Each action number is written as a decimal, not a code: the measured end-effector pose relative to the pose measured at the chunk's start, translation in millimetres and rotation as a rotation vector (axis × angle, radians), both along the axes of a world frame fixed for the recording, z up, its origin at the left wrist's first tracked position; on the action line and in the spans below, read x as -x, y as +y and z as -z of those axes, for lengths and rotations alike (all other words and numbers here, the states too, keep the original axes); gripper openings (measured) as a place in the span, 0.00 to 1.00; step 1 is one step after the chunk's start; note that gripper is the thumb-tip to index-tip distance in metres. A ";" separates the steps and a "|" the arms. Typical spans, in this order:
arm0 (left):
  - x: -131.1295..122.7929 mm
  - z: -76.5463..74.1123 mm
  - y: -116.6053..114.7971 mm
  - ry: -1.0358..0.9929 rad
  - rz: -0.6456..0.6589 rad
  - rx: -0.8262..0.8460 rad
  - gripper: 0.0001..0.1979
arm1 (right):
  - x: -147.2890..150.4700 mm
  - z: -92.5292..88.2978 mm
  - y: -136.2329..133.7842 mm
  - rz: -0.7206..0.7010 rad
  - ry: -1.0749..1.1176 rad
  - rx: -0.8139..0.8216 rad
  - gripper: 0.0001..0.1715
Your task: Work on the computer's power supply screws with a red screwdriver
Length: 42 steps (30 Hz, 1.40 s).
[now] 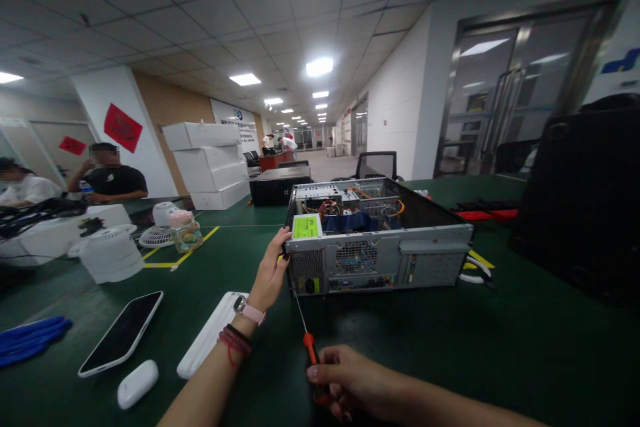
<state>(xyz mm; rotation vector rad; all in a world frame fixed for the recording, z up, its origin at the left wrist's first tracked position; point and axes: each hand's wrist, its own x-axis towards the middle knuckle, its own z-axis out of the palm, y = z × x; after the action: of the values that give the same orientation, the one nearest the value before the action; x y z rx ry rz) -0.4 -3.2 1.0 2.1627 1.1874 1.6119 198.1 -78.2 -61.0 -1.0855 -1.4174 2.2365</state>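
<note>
An opened computer case [373,260] lies on its side on the green table, its rear panel facing me. Inside it show coloured cables and a power supply [306,227] with a bright green label. My left hand [273,267] grips the case's left rear edge, fingers over the top corner and side. My right hand [340,377] is closed round the red and black handle of a screwdriver [309,347]. The shaft points up and away, its tip at the lower left corner of the rear panel, by a screw position too small to make out clearly.
Left of my arm lie a phone [123,333], a white earbud case [138,383], a long white object [213,333] and blue gloves [33,340]. Beyond are a glass jar [186,232] and stacked white boxes [213,167]. A large black panel [575,200] stands right. People sit at far left.
</note>
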 end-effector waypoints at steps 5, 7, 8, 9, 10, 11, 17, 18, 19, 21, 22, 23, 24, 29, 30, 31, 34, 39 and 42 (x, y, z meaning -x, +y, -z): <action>0.2 -0.4 -0.4 0.004 -0.003 0.008 0.21 | 0.0 0.7 2.6 -0.067 0.008 0.013 0.32; -0.1 -0.8 -0.8 0.001 0.000 0.008 0.20 | 0.4 1.0 2.6 -0.062 0.004 0.006 0.31; -0.2 -1.0 -1.1 0.002 0.001 0.009 0.20 | 0.5 0.7 2.5 -0.059 0.004 0.004 0.30; -0.4 -1.1 -1.3 0.002 0.000 0.010 0.20 | 0.5 0.1 2.5 -0.062 0.009 0.006 0.29; -0.5 -1.2 -1.5 0.003 -0.001 0.011 0.20 | 0.3 -0.8 2.5 -0.068 0.019 0.011 0.28; -0.5 -1.2 -1.6 0.002 -0.004 0.010 0.20 | -0.1 -2.0 2.5 -0.079 0.033 0.023 0.27; 0.1 -1.2 -1.5 0.013 -0.010 0.008 0.20 | -4.8 -8.9 1.7 -0.118 0.157 0.097 0.23; 0.1 -1.2 -1.4 0.018 -0.010 0.007 0.20 | -5.4 -9.2 1.4 -0.114 0.169 0.097 0.22; 0.2 -1.2 -1.3 0.021 -0.009 0.005 0.20 | -5.8 -9.2 1.1 -0.113 0.178 0.096 0.22; 0.1 -1.4 -1.2 0.022 -0.006 0.003 0.20 | -6.0 -8.3 0.5 -0.109 0.183 0.090 0.22; 0.0 -1.5 -1.2 0.020 -0.003 0.003 0.20 | -5.9 -7.6 0.2 -0.107 0.179 0.085 0.22; -0.1 -1.7 -1.3 0.017 -0.001 0.003 0.20 | -5.7 -6.9 -0.2 -0.102 0.170 0.078 0.22; -0.3 -1.9 -1.4 0.014 0.001 0.003 0.20 | -5.4 -6.2 -0.7 -0.094 0.156 0.071 0.22; -1.1 -3.2 -2.2 0.015 0.001 -0.005 0.20 | -3.8 -3.6 -4.7 -0.040 0.102 0.023 0.27; -1.3 -3.3 -2.3 0.015 0.001 -0.006 0.20 | -3.4 -3.2 -5.2 -0.033 0.092 0.012 0.27; -1.4 -3.4 -2.4 0.015 0.001 -0.006 0.20 | -3.0 -2.9 -5.4 -0.027 0.080 0.000 0.28; -1.2 -3.1 -2.1 0.014 0.005 -0.008 0.20 | -2.1 -2.5 -4.5 -0.008 0.037 -0.023 0.28; 0.0 -2.1 -1.1 0.022 0.007 -0.010 0.20 | -1.8 -3.0 -2.3 0.005 0.003 -0.051 0.28; 0.0 -2.0 -1.0 0.018 0.002 -0.005 0.20 | -1.9 -3.0 -2.3 0.001 0.000 -0.067 0.28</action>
<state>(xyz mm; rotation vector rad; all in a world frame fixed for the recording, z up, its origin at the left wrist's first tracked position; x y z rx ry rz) -0.3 -4.2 3.0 2.1848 1.1869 1.5998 199.9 -80.6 -58.0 -1.0646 -1.4806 2.1716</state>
